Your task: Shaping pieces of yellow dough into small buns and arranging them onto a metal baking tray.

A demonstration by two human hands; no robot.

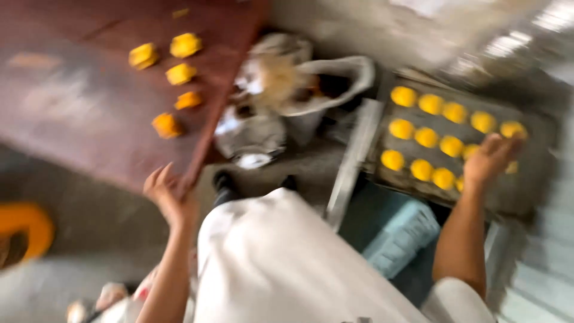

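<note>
The left hand [164,191] grips the near edge of the reddish-brown board [89,113], fingers curled under it; the board looks stiff, flat and fairly heavy, best held at its edges and kept level, since the five yellow pieces [179,73] lying loose on it seem soft and apt to slide. To the right, the right hand [491,157] rests on the dark metal tray [532,197] among rows of round yellow pieces [427,137], but blur hides whether its fingers pinch one, and the white bags [311,84] between are smeared.
</note>
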